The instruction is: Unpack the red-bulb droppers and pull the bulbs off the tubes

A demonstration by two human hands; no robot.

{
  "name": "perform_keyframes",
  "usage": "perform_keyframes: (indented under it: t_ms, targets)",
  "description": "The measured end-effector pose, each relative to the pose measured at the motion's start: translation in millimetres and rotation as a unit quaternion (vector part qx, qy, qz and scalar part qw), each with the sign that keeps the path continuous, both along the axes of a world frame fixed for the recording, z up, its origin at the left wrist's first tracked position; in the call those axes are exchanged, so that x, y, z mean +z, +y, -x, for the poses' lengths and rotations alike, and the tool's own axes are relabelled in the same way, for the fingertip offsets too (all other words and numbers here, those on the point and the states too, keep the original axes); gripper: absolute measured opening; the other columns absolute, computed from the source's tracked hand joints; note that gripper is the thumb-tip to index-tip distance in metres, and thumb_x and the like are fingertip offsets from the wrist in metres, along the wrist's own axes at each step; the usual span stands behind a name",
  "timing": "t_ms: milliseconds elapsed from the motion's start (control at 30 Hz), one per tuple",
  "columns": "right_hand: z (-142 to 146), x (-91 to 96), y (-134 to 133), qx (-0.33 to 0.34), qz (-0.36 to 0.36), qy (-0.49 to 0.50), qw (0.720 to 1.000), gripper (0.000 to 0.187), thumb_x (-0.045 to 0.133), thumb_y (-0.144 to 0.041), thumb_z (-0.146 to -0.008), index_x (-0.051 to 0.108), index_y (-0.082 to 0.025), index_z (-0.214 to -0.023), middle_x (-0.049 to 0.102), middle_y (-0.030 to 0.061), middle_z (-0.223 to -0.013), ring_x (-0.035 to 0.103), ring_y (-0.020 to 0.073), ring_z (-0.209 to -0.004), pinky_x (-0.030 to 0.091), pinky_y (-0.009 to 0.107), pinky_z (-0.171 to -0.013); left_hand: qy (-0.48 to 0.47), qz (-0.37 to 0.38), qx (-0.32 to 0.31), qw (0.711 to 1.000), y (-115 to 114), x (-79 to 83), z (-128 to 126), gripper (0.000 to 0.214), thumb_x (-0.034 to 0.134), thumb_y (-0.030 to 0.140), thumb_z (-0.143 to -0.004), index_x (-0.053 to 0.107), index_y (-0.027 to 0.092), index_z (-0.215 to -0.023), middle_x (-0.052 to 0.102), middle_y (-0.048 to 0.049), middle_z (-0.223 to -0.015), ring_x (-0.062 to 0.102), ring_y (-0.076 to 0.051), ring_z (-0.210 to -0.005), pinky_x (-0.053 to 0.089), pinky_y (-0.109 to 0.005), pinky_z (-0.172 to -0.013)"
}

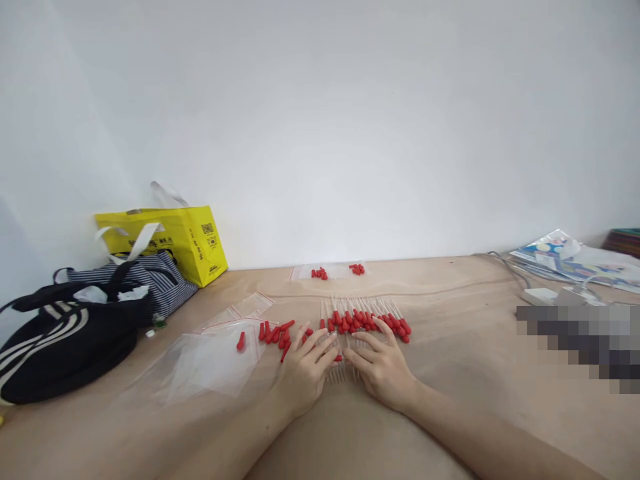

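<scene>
Both hands reach over glass droppers with red rubber bulbs on the wooden table. My left hand (307,367) lies over loose red rubber bulbs and thin glass tubes (336,375), its fingers apart and slightly bent. Beside it, my right hand (385,370) has its fingers spread, the tips at the near side of the dropper row. That row of droppers (367,321) lies with tubes pointing away and bulbs towards me. A red bulb (339,358) shows between the hands. More loose red bulbs (275,333) are left of my left hand. What lies under the palms is hidden.
Clear zip bags (215,360) lie at the left; one bulb rests on them. A bag of droppers (340,270) is by the wall. A black bag (70,347), striped bag (165,287) and yellow bag (207,247) stand left. At right are a power strip (540,297) and printed packets (565,257).
</scene>
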State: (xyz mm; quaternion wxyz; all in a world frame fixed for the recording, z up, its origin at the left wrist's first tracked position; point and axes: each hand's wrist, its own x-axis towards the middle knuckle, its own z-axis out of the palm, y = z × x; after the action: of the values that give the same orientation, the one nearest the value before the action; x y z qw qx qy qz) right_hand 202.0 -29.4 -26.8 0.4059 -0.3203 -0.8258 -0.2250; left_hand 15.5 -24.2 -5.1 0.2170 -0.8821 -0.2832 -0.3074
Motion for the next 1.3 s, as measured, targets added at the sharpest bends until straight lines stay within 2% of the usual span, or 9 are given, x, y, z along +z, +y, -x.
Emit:
perform_keyframes:
  t_ms: [400, 567, 700, 800, 867, 967, 1100, 1200, 1300]
  targets:
    - [-2, -0.9, -6, 0.011, -0.017, -0.02, 1.0, 0.021, 0.042, -0.006, -0.077, 0.056, -0.02, -0.082, 0.058, -0.0026, -0.057, 0.054, 0.0155, -0.089, 0.011, 0.048, -0.1, 0.026, -0.003, -0.003, 1.0, -4, -1.6, 8, 0.019, 0.044, 0.014, -0.077, 0.061, 0.023, -0.076, 0.059, -0.0008, -0.112, 0.048, -0.023, -0.105, 0.015, -0.054, -0.098]
    - [-12, -1.0, -3, 0.0, -0.017, -0.002, 1.0, 0.02, 0.041, -0.007, -0.077, 0.057, -0.019, -0.079, 0.059, -0.0021, -0.059, 0.054, 0.0151, -0.085, 0.016, 0.046, -0.097, 0.013, 0.016, 0.011, 1.0, -6, 3.6, 18, 0.022, 0.04, 0.013, -0.079, 0.059, 0.021, -0.073, 0.061, -0.0004, -0.108, 0.049, -0.022, -0.103, 0.019, -0.052, -0.097]
    - [-26, -1.6, 3, -0.05, 0.001, 0.026, 0.998, 0.019, 0.042, -0.012, -0.08, 0.059, -0.019, -0.076, 0.056, -0.0016, -0.056, 0.051, 0.011, -0.06, 0.033, 0.033, -0.077, -0.045, 0.038, 0.069, 0.996, -3, 6.7, 32, 0.023, 0.038, 0.017, -0.083, 0.06, 0.02, -0.076, 0.062, -0.0042, -0.094, 0.054, -0.02, -0.09, 0.037, -0.043, -0.084]
    - [-25, -6.1, 5, -0.052, 0.049, 0.006, 0.997, 0.023, 0.039, -0.014, -0.082, 0.06, -0.02, -0.089, 0.054, -0.0012, -0.059, 0.045, 0.0095, -0.05, 0.034, 0.024, -0.055, -0.102, 0.064, 0.095, 0.988, 4, 6.9, 39, 0.022, 0.038, 0.022, -0.084, 0.06, 0.019, -0.088, 0.056, -0.0047, -0.079, 0.054, -0.016, -0.074, 0.045, -0.03, -0.067]
    - [-21, -10.1, 6, -0.057, 0.091, 0.002, 0.994, 0.03, 0.036, -0.012, -0.082, 0.056, -0.02, -0.102, 0.056, 0.0015, -0.07, 0.048, 0.0101, -0.054, 0.035, 0.021, -0.05, -0.136, 0.085, 0.106, 0.981, 8, 7.3, 43, 0.023, 0.038, 0.021, -0.084, 0.057, 0.019, -0.096, 0.053, -0.0041, -0.078, 0.054, -0.015, -0.073, 0.046, -0.027, -0.065]
    - [-14, -13.6, 6, -0.054, 0.15, 0.018, 0.987, 0.04, 0.031, -0.007, -0.08, 0.047, -0.016, -0.115, 0.054, 0.0062, -0.082, 0.052, 0.0115, -0.062, 0.041, 0.021, -0.051, -0.164, 0.125, 0.129, 0.97, 15, 8.1, 48, 0.023, 0.039, 0.017, -0.079, 0.053, 0.018, -0.098, 0.054, -0.0036, -0.082, 0.055, -0.015, -0.075, 0.047, -0.028, -0.067]
    - [-7, -9.8, 5, 0.005, 0.182, 0.049, 0.982, 0.041, 0.031, -0.006, -0.078, 0.047, -0.018, -0.114, 0.053, 0.0071, -0.085, 0.055, 0.0124, -0.068, 0.048, 0.023, -0.059, -0.189, 0.163, 0.162, 0.955, 21, 6.4, 53, 0.009, 0.042, 0.014, -0.073, 0.049, 0.017, -0.076, 0.054, -0.0011, -0.071, 0.055, -0.015, -0.065, 0.047, -0.027, -0.059]
    - [-2, -5.1, 5, 0.028, 0.178, 0.068, 0.981, 0.036, 0.032, -0.006, -0.079, 0.052, -0.018, -0.106, 0.054, 0.0068, -0.083, 0.056, 0.0129, -0.069, 0.049, 0.024, -0.062, -0.164, 0.166, 0.132, 0.963, 22, 3.0, 51, 0.01, 0.041, 0.015, -0.074, 0.049, 0.018, -0.069, 0.055, -0.0011, -0.068, 0.055, -0.014, -0.063, 0.047, -0.027, -0.058]
    - [4, -4.1, 7, 0.029, 0.167, 0.081, 0.982, 0.03, 0.032, -0.006, -0.08, 0.055, -0.016, -0.097, 0.055, 0.007, -0.081, 0.057, 0.0134, -0.071, 0.049, 0.024, -0.063, -0.137, 0.159, 0.096, 0.973, 19, 0.2, 47, 0.013, 0.043, 0.02, -0.078, 0.056, 0.018, -0.078, 0.061, -0.0039, -0.079, 0.058, -0.017, -0.074, 0.048, -0.03, -0.066]
